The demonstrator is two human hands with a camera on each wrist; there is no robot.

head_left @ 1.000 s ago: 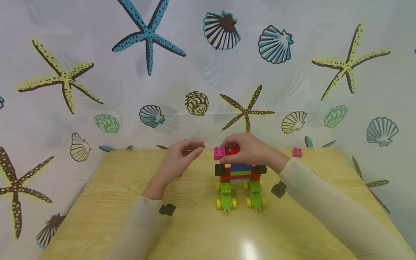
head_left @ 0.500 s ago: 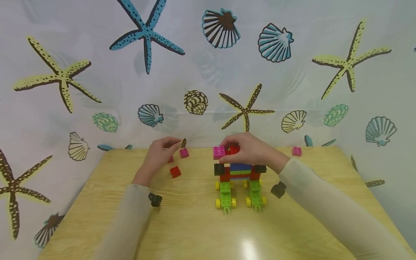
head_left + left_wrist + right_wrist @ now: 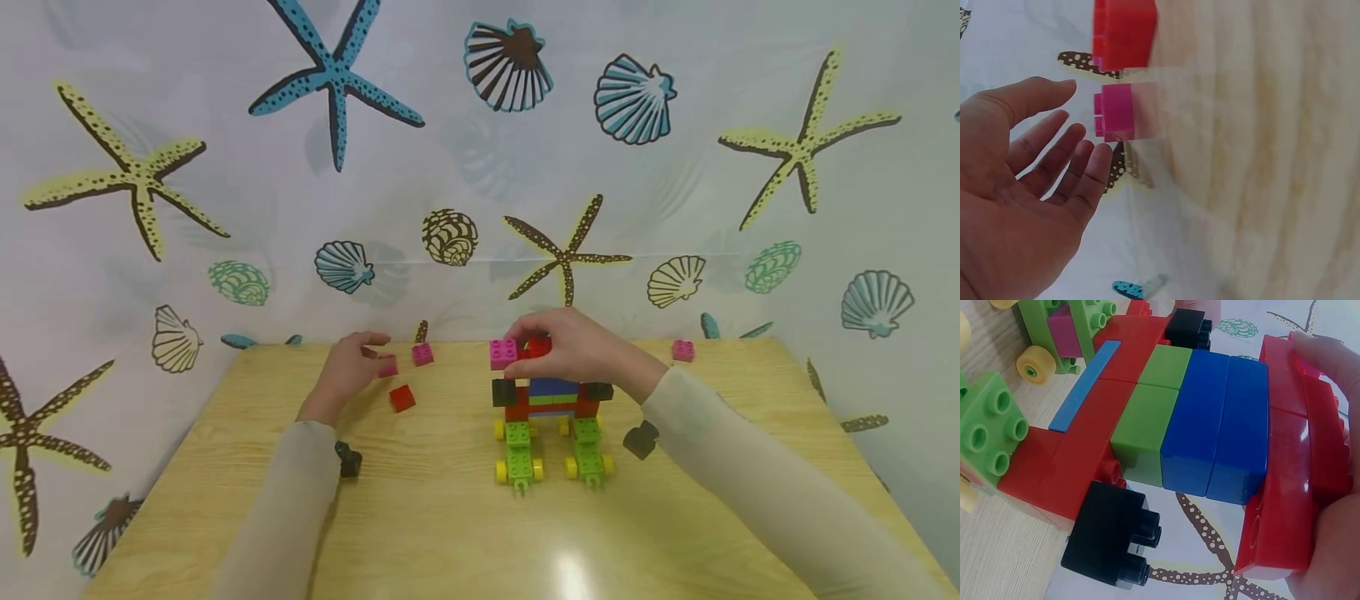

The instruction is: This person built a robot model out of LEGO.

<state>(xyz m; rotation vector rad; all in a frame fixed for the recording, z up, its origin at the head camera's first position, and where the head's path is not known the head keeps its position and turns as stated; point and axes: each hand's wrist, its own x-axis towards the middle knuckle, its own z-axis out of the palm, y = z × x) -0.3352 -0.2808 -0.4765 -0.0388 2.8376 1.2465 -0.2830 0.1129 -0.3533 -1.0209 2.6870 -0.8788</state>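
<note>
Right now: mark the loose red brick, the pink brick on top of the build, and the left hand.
loose red brick point(image 3: 402, 398), head view, middle of its top face.
pink brick on top of the build point(image 3: 503, 353), head view, its front face.
left hand point(image 3: 341, 373), head view, back of the hand.

Long pale cream sleeves point(image 3: 750, 475)

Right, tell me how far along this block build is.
Done: the block model stands on green wheeled bases, layers stacked. In hand: the right hand holds its red top; the left hand, open, reaches for a pink block. Left: loose pink, red and black blocks on the table.
</note>
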